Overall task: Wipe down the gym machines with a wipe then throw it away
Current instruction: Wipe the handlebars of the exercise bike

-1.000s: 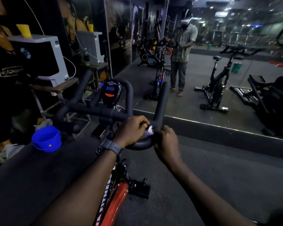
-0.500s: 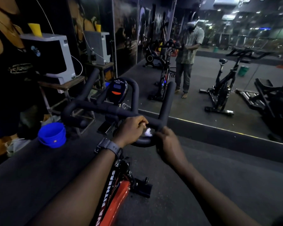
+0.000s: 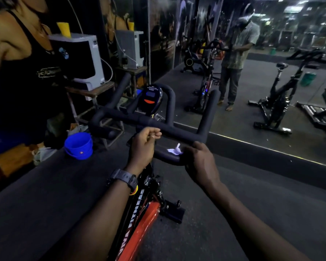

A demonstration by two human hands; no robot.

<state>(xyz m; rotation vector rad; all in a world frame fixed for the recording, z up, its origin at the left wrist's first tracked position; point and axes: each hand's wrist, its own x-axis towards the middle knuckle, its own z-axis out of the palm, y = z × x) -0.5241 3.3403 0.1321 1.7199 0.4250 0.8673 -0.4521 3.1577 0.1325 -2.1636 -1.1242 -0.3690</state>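
Note:
The exercise bike's black handlebar point(image 3: 177, 133) crosses the middle of the head view, with its console point(image 3: 151, 98) behind and the orange frame point(image 3: 139, 223) below. My right hand point(image 3: 199, 162) grips the near curved bar and holds a crumpled white wipe point(image 3: 174, 149) against it. My left hand point(image 3: 145, 146), with a watch on the wrist, hovers just in front of the crossbar. Its fingers are curled and nothing shows in them.
A blue bucket point(image 3: 79, 146) sits on the dark floor to the left. Behind it a white machine point(image 3: 83, 59) stands on a wooden stool. A figure in a black top point(image 3: 17, 72) fills the left edge. A wall mirror point(image 3: 271, 81) ahead reflects other bikes.
My left hand has come off the near bar and the wipe and risen toward the crossbar. My right hand now holds the wipe alone. The view has shifted closer.

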